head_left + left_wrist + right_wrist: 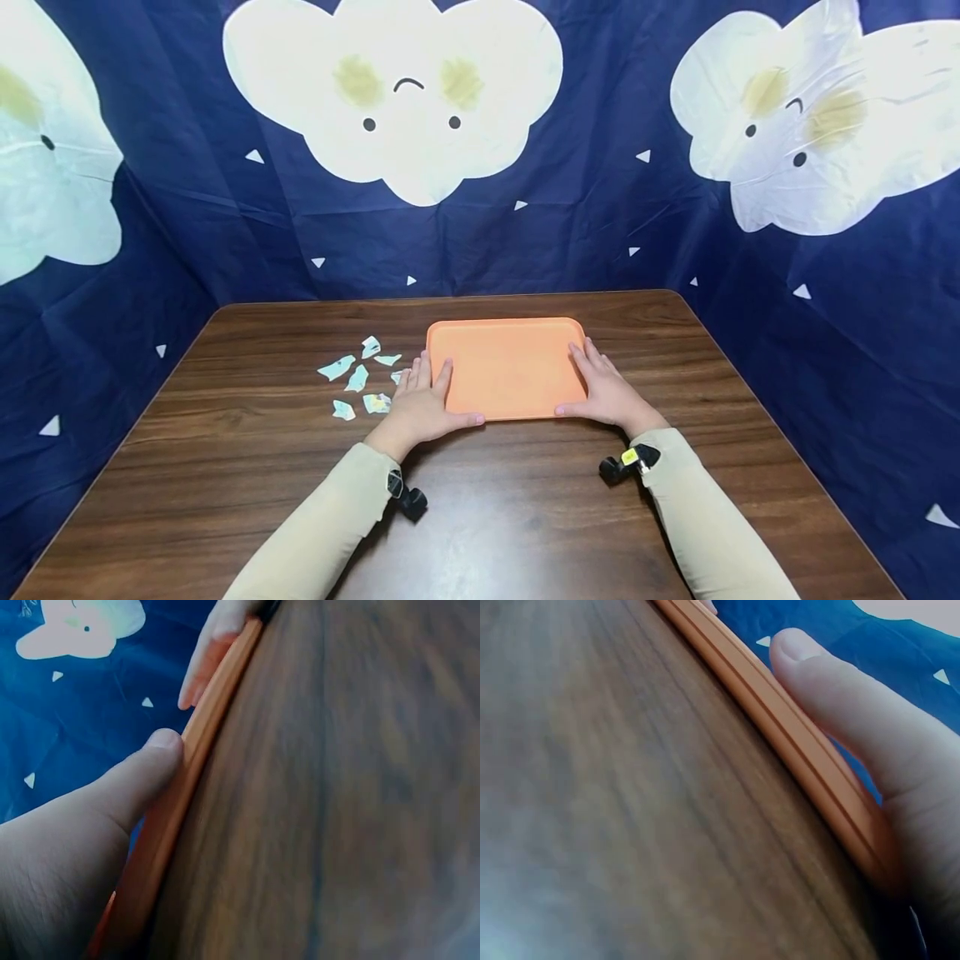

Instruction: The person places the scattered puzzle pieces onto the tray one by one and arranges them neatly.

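A shallow orange tray (pixel 510 371) lies flat on the wooden table in the head view. At its left end my left hand (pixel 420 408) rests with fingers spread and mostly straight, the thumb along the near rim. My right hand (pixel 609 393) touches the right end in much the same way, its thumb at the near right corner. The left wrist view has the left thumb (pixel 142 769) against the tray's edge (pixel 169 810). Seen from the right wrist, the right thumb (pixel 832 694) lies by the near edge (pixel 802 742). Some fingertips are hidden in the wrist views.
Several torn, pale blue paper pieces (pixel 357 378) lie scattered left of the tray, the closest partly behind my left hand. The brown wooden table (pixel 480 492) extends around everything. Dark blue cloth (pixel 465 242) with white cloud shapes hangs behind and at both sides.
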Available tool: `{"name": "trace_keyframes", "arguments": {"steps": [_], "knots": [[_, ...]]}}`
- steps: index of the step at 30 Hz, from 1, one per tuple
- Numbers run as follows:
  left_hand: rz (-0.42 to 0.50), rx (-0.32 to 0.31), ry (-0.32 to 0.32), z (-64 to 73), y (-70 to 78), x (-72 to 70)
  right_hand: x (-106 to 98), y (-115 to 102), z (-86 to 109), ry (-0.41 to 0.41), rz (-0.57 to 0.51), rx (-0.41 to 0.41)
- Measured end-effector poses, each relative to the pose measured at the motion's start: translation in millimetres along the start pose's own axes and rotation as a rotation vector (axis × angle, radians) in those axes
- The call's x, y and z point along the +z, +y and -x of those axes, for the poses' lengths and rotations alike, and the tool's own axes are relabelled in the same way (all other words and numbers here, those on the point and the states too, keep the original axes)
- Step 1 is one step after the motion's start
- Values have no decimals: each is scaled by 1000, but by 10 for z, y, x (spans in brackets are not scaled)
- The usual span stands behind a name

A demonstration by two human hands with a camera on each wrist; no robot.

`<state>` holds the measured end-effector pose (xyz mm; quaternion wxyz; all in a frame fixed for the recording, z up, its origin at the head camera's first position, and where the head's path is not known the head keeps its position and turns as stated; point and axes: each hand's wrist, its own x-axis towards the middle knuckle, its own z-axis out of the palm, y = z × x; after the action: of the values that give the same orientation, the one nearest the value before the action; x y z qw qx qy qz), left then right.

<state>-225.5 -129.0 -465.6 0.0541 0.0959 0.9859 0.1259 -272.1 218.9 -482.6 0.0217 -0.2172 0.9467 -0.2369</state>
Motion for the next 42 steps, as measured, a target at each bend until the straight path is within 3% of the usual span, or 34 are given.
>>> {"name": "trace_keyframes", "arguments": {"steps": [6, 12, 16, 20, 25, 33, 38, 42], "knots": [[-15, 4, 26, -25, -29, 29, -3, 15, -40, 11, 20, -5], [41, 34, 8, -42, -124, -46, -10, 13, -58, 31, 6, -19], [110, 103, 39, -58, -294, -191, -18, 17, -30, 39, 1, -15], [135, 171, 110, -89, -502, -382, -12, 35, -3, 41, -8, -5], [151, 195, 191, -65, -770, -578, 5, 44, 12, 41, -16, -2], [187, 50, 224, 35, -1380, -690, 34, 36, 5, 28, -36, 13], [251, -14, 221, 74, -1721, -619, 31, 33, 2, 23, -35, 23], [273, -34, 240, 95, -1902, -531, 25, 30, 0, 24, -34, 21]]}}
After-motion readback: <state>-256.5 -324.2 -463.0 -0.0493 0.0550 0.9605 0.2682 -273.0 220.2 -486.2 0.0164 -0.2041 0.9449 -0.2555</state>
